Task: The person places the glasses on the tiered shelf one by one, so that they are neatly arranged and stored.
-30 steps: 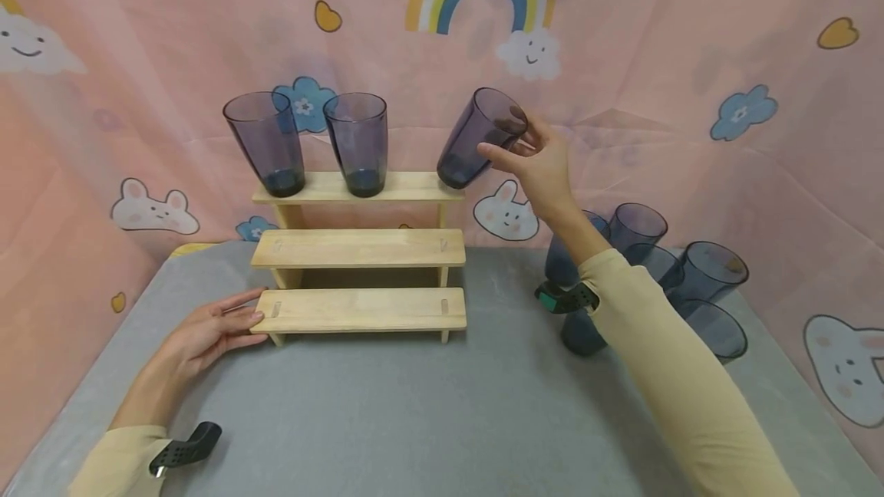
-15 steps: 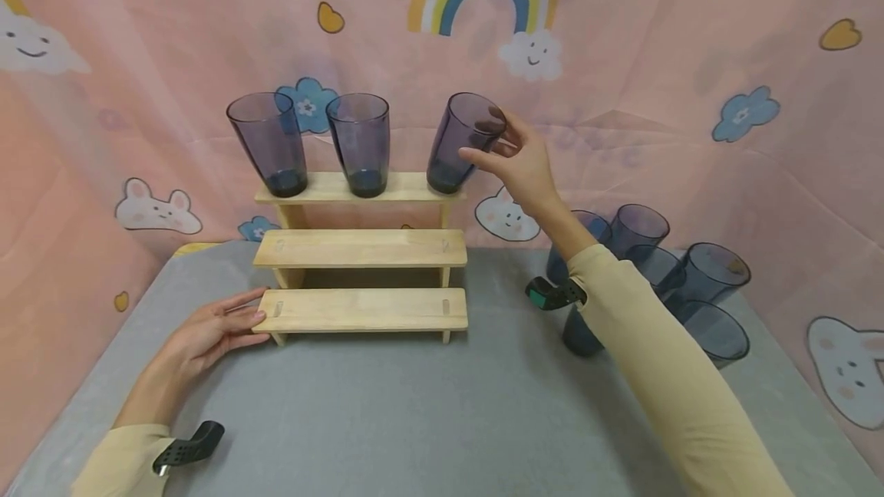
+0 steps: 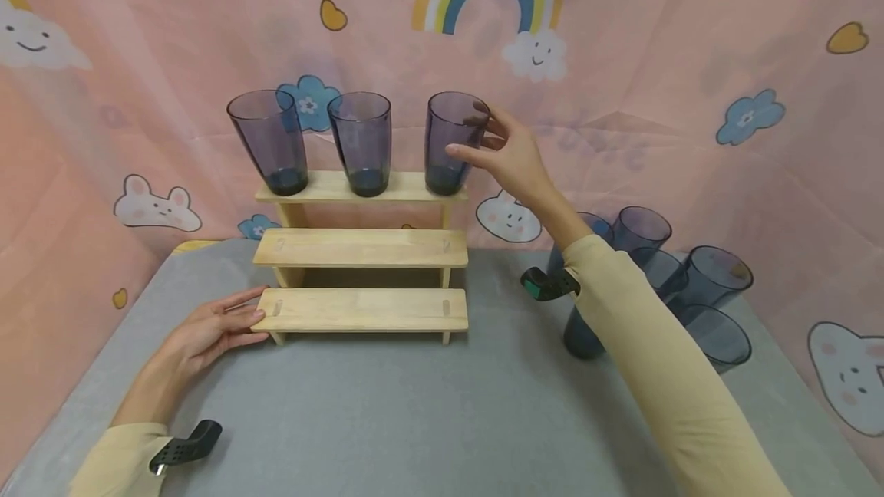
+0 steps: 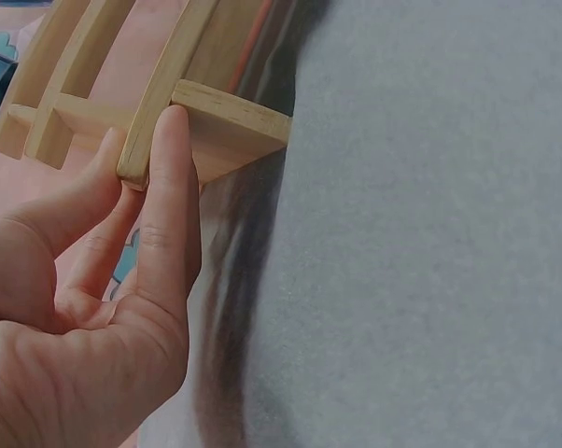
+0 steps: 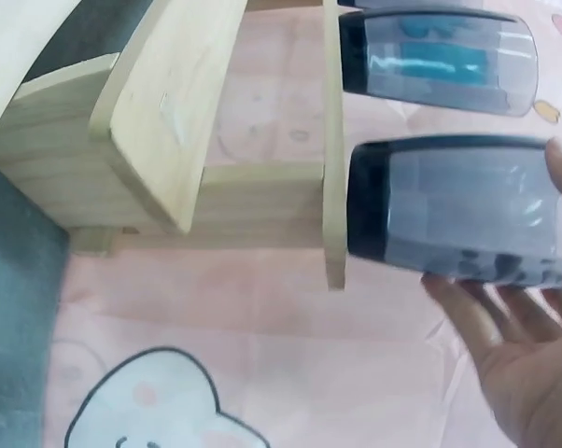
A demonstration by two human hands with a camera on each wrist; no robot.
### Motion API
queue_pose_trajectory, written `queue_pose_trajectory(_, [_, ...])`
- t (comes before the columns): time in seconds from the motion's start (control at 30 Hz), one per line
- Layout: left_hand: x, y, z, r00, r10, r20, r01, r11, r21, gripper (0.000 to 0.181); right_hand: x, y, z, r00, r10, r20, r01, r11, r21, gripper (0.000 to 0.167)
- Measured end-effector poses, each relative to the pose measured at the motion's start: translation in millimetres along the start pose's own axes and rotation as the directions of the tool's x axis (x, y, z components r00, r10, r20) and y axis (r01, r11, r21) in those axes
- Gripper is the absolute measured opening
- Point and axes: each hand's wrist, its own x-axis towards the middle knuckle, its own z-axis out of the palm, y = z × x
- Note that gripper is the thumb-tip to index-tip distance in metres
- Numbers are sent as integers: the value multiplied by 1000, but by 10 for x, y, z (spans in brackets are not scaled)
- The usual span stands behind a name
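Observation:
A three-tier wooden stand [image 3: 366,309] stands on the grey cloth. On its top tier, at the right end, is a purple-tinted drinking glass [image 3: 445,140], upright with its base on the board. My right hand [image 3: 516,163] holds this glass from the right, thumb in front and fingers behind. The right wrist view shows the glass base [image 5: 367,201] against the top board. Two more such glasses, a middle one [image 3: 362,144] and a left one [image 3: 272,144], share that tier. My left hand [image 3: 207,332] pinches the bottom tier's left end, thumb [image 4: 85,201] on top and fingers below.
Several tinted glasses [image 3: 714,278] stand grouped on the right of the table, partly hidden behind my right forearm. A pink patterned cloth [image 3: 621,44] hangs right behind the stand. Grey cloth [image 3: 387,420] covers the table in front.
My right hand has moved left with the glass. The glass has gone from tilted at the top tier's right edge to upright on the board. My left hand stays on the stand.

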Motion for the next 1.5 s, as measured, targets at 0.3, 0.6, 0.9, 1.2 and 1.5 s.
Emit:
queue_pose_trajectory(0.3, [30,0,23,999,34,23,-35,999,19,82,49,-22,88,998,52,-25,-52,999,1,79])
queue_pose_trajectory(0.6, [-9,-1,-32,1000,28,8,-29,999,32,80,28,-61,132,998,61,13,-61,998,-22,85])
queue_pose_trajectory(0.9, [-4,11,-8,1000,24,-4,-23,999,37,82,-82,-197,-130,986,104,133,-82,984,-159,94])
queue_pose_trajectory(1.2, [33,-37,51,1000,20,-13,-20,1000,21,80,-392,-282,-832,965,109,237,-46,965,-258,86])
queue_pose_trajectory(1.5, [-6,8,15,1000,24,-12,-24,1000,9,81,-896,-121,-1445,970,132,202,-52,932,-359,79])
